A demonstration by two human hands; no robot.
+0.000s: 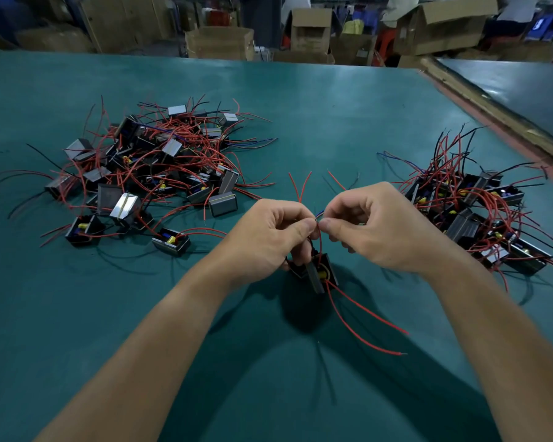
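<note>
In the head view, we judge the work to be in mid-run. One small black box (316,273) is in hand at the near middle of the green table (300,100), just above its surface. Its thin wires (320,242) are being brought together at the fingertips, so this piece looks unfinished. A loose heap of boxes (147,167) lies to the far left and a second heap (479,218) to the right. Both are tangled in red and black leads, and we cannot tell which heap is done and which is waiting.

The left hand (270,237) has its fingers curled. The lower ones grip the box, while thumb and forefinger pinch a wire above it. The right hand (374,224) comes in from the right with fingers bent, thumb and forefinger pinching the wire ends, the two thumbs nearly touching. Both forearms reach in from the near edge. Two long red leads (369,311) trail from the box toward the near right.
</note>
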